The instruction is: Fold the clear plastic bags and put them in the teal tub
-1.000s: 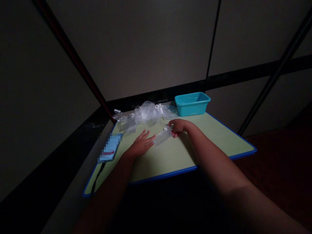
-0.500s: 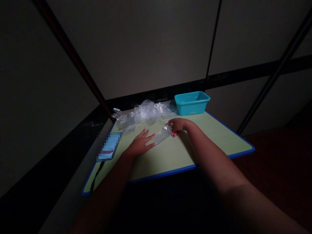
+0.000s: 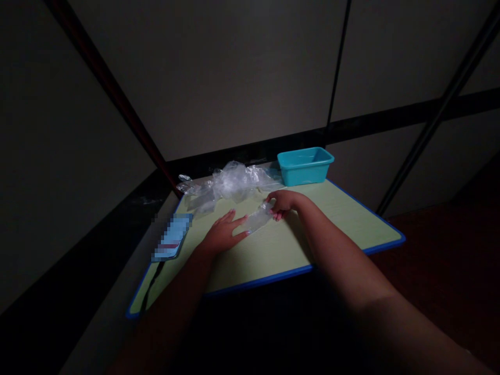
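Note:
A small clear plastic bag [image 3: 258, 219] lies on the pale green tabletop [image 3: 269, 255] between my hands. My left hand [image 3: 224, 234] rests flat with its fingers spread, thumb and fingertips touching the left end of the bag. The fingers of my right hand [image 3: 282, 204] are closed on the bag's right end, which looks crumpled there. Beyond both hands spreads a heap of crinkled clear plastic bags [image 3: 236, 182].
A turquoise rectangular basket [image 3: 305, 174] stands at the back right, beside the plastic heap. At the left edge lies a phone [image 3: 174, 238], its screen blurred, with a dark strap [image 3: 153, 284]. Cabinet panels rise behind the blue-edged table.
The whole view has shifted slightly, so the table and basket appear a little further left. Both hands keep nearly the same pose on the small bag.

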A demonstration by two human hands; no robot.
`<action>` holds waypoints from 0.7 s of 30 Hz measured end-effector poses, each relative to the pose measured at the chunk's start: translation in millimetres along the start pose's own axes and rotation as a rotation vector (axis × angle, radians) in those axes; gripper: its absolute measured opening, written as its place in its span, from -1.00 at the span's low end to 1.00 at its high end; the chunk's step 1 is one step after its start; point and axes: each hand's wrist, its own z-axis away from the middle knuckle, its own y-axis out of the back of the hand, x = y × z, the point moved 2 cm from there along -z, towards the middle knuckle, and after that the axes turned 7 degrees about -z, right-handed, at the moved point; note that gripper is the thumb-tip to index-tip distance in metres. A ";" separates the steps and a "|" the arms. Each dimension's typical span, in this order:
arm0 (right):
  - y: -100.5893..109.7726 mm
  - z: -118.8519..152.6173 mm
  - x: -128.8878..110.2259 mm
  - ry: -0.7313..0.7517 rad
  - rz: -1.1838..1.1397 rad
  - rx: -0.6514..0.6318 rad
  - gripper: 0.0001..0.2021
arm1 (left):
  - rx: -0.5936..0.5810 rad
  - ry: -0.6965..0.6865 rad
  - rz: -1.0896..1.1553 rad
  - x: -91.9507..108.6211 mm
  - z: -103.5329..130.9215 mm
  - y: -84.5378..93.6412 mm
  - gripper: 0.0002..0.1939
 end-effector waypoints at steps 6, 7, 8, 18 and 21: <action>1.0 0.3 0.2 0.020 -0.015 0.006 -0.29 | 0.012 0.011 -0.015 1.3 -0.3 -0.5 -0.40; 1.1 0.3 0.3 0.018 -0.008 0.009 -0.30 | 0.012 0.013 -0.014 1.8 -0.2 -0.3 -0.40; 1.3 0.2 0.3 0.012 0.005 0.018 -0.31 | 0.010 0.014 -0.011 2.2 0.0 -0.1 -0.41; 0.2 7.4 -13.8 0.168 0.535 0.381 -0.25 | -0.089 0.047 0.024 3.1 0.2 -3.3 -0.39; -8.2 10.2 -15.6 0.208 0.648 0.226 -0.04 | -0.096 0.046 0.024 3.0 -0.1 -3.6 -0.39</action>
